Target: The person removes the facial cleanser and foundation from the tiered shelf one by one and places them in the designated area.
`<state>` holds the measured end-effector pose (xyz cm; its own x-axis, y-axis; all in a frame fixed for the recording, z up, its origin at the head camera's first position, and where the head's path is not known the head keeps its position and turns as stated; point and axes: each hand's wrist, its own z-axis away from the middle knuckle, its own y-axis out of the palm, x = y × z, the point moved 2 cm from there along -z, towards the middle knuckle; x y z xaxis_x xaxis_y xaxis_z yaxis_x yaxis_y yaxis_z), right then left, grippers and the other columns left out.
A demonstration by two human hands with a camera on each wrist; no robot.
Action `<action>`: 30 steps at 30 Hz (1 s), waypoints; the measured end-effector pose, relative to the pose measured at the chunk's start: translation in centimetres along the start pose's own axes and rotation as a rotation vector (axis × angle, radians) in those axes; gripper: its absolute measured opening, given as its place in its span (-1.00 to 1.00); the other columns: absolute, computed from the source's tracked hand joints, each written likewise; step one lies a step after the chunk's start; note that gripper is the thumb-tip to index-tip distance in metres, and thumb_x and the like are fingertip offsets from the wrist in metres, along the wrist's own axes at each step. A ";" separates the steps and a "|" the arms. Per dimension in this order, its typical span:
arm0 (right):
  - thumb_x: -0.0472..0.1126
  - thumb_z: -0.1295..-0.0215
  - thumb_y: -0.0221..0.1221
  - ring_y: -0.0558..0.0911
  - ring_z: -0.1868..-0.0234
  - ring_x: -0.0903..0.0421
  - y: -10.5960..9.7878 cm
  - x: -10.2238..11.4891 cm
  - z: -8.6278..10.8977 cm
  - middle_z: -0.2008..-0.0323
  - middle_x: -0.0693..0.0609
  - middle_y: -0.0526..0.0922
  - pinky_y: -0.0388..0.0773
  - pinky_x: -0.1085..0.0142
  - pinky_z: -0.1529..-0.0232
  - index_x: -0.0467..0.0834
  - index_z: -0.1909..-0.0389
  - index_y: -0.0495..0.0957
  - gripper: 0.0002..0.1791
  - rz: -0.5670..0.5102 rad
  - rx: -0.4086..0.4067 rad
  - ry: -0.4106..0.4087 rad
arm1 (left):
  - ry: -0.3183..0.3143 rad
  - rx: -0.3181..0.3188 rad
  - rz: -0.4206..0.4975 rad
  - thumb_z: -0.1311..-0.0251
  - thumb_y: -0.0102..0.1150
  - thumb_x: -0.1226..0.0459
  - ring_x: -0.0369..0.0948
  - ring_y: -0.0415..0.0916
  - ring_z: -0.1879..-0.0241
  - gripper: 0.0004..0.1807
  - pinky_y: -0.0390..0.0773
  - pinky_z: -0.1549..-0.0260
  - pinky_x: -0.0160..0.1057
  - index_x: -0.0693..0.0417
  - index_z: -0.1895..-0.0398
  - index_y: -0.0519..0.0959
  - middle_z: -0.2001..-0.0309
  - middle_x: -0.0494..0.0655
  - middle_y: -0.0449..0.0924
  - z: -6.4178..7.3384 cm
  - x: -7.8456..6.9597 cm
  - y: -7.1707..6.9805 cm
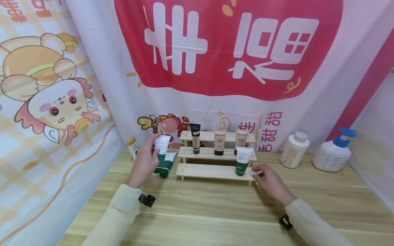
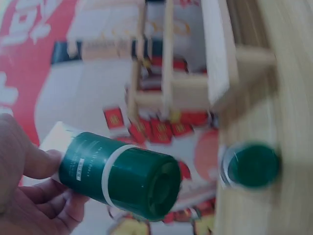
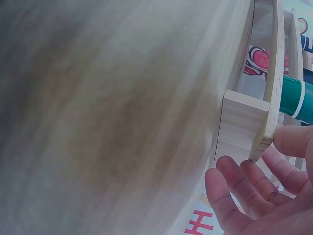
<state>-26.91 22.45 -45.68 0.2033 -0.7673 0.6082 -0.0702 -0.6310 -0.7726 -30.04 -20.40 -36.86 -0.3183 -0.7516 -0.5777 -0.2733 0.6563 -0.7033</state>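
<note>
Head view: a tube [image 1: 161, 142] is pinched by the left hand [image 1: 145, 160]; a rack [image 1: 206, 171] is held by the right hand [image 1: 272, 181].

Three green-and-white tubes [image 1: 242, 159], two BB tubes [image 1: 219, 140] and one black-and-tan tube [image 1: 196, 139] are showing. Two white bottles [image 1: 294, 150], one yellow-capped bottle [image 1: 132, 147] and one wooden rack [image 1: 204, 171] are showing too.

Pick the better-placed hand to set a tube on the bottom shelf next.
Probably the left hand: it holds a tube beside the rack; the right hand touches the bottom shelf.
</note>
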 end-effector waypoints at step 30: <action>-0.29 -0.27 0.19 0.55 0.18 0.02 0.0 -0.4 -0.2 0.11 -0.11 0.52 0.56 0.14 0.18 -0.23 0.06 0.53 -0.77 0.002 -0.004 -0.005 | -0.429 0.411 -0.197 -0.32 -0.04 0.36 0.13 0.37 0.00 -0.59 0.36 0.00 0.13 0.25 -0.22 0.34 -0.04 0.28 0.44 -4.4 8.9 4.4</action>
<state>-27.21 22.72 -45.91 0.2077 -0.7681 0.6057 -0.0745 -0.6299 -0.7731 -38.06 -23.91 -43.32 0.1184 -0.8715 -0.4758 0.1088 0.4877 -0.8662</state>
